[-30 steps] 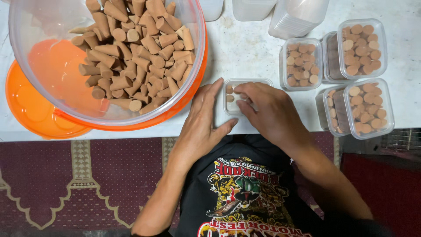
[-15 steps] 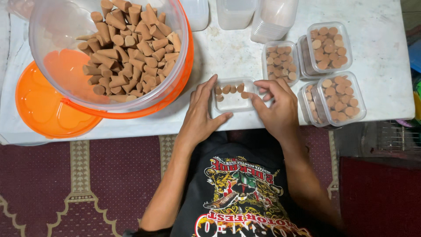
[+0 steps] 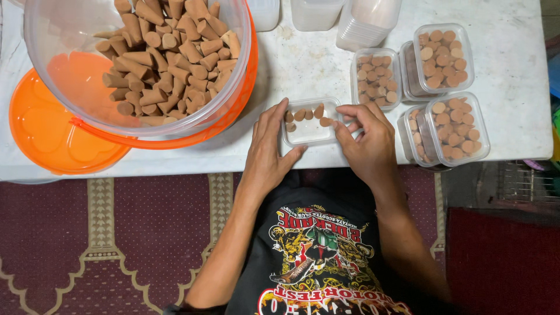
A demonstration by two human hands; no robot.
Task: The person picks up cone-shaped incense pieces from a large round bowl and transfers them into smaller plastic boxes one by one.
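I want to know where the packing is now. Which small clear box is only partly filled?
The small clear box between the left hand and right hand: it holds few brown cones, while the boxes at right are full.

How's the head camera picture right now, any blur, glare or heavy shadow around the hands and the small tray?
Head view: sharp, with no motion blur on the left hand or right hand; the small clear tray and its brown cones read clearly. Lighting is even; the big clear bowl throws only a soft shadow on the white table. Mild sheen on the bowl's wall.
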